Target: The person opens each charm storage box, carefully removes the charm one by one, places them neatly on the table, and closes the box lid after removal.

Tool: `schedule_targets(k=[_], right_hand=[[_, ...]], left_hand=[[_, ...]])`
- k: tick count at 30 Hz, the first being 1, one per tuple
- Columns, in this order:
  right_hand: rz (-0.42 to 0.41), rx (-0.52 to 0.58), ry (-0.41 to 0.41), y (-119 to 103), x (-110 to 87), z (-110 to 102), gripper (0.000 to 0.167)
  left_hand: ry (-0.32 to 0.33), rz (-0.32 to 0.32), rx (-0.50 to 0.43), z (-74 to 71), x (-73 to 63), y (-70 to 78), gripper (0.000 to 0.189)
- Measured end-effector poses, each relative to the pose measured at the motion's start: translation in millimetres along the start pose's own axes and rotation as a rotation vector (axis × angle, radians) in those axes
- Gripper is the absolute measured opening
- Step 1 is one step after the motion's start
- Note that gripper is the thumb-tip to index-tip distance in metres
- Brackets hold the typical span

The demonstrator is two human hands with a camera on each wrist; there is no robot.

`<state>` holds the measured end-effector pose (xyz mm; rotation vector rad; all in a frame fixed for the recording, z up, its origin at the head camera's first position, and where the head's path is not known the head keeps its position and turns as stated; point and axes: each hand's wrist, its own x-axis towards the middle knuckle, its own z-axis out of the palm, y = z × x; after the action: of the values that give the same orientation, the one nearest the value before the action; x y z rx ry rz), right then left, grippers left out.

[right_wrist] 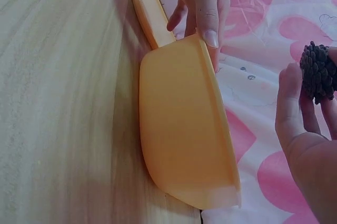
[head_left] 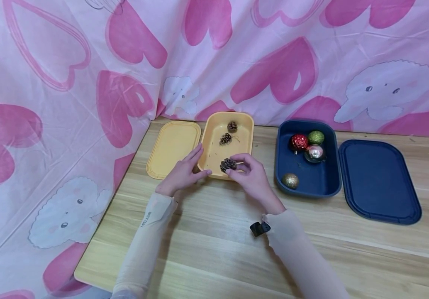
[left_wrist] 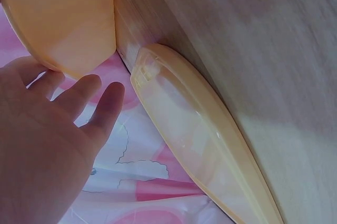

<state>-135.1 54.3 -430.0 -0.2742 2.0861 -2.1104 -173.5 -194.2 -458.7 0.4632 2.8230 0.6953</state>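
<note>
My right hand [head_left: 253, 178] pinches a dark brown pine cone [head_left: 228, 165] between thumb and fingers, over the near end of a yellow box [head_left: 251, 137]. The same pine cone [right_wrist: 318, 72] shows at the right edge of the right wrist view, above rim level. Two more pine cones, an upright-looking one [head_left: 232, 126] and one lying on its side [head_left: 225, 139], are inside the box. At the box's left near corner is my left hand [head_left: 184, 172], fingers extended along the side and thumb at the near rim. In the left wrist view its fingers [left_wrist: 108, 108] look relaxed and spread.
A yellow lid [head_left: 173, 149] lies left of the yellow box. To the right, a navy box [head_left: 304, 189] holds several ball ornaments, red, green, pinkish silver and gold. Its navy lid [head_left: 380, 180] lies beside it. A pink heart-print curtain [head_left: 207, 62] hangs behind the wooden table [head_left: 214, 249].
</note>
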Motion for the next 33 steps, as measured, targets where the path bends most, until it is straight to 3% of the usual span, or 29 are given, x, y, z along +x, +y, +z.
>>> schedule_targets(k=[18,33], right_hand=[[0.009,-0.015,-0.063,11,-13.9,3,0.039],[0.037,-0.049,-0.173,20,-22.0,11,0.046]], left_hand=[[-0.005,0.009,-0.003,-0.5,-1.2,0.5,0.089],[0.004,0.014,0.000,-0.9,0.2,1.2,0.089]])
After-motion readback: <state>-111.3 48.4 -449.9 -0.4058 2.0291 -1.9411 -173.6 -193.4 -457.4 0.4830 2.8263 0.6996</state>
